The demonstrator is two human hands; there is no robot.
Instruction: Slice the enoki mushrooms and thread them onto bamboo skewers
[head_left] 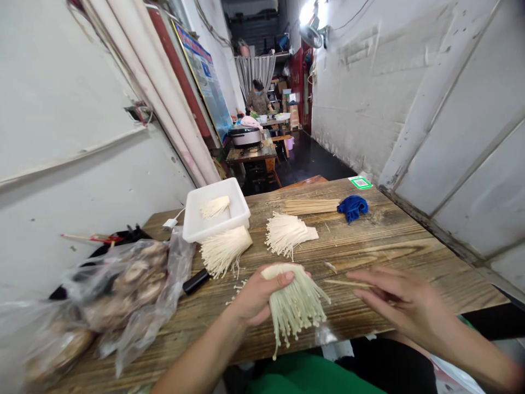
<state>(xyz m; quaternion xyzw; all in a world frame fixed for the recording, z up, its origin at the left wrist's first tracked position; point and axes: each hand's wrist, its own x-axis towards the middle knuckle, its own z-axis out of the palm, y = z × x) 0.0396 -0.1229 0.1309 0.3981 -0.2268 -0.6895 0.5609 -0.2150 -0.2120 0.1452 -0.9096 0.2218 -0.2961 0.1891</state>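
Observation:
My left hand is closed around a fanned bunch of enoki mushrooms, whose thin stems and small caps hang toward the table's front edge. To its right, my right hand pinches a thin wooden skewer, its tip pointing left at the bunch with a gap between. Some blur covers that hand. Beyond my hands lies a flat pile of enoki pieces. Another enoki bunch rests against the front of a white plastic tub, which holds a smaller enoki piece.
A bundle of skewers lies at the back beside a blue cloth. On the left are plastic bags of brown mushrooms and a black handle. A co-worker stands at a far table, behind a rice cooker.

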